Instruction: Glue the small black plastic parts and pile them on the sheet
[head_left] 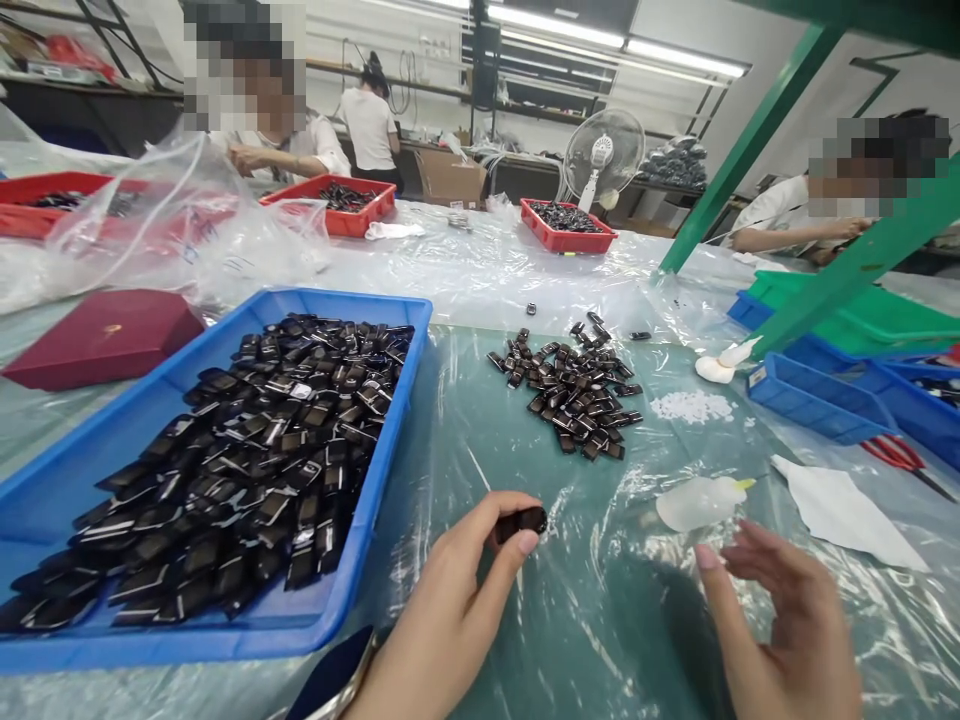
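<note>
My left hand (450,610) pinches a small black part (525,521) between thumb and fingertips, low in the middle of the view. To its left stands a blue tray (135,420) heaped with several black parts (247,470). My right hand (787,630) hovers at the lower right with fingers loosely spread and holds nothing. Just above it lies a small white squeeze bottle (697,500) with a yellow tip. A loose pile of small black parts (577,390) lies further back on the plastic-covered table.
A dark red box (105,335) lies at the left. Red trays (337,205) (566,225) stand at the back, blue bins (817,400) and red scissors (896,455) at the right. White paper (847,510) lies nearby. Other people sit across the table. Green frame bars (840,290) slant overhead.
</note>
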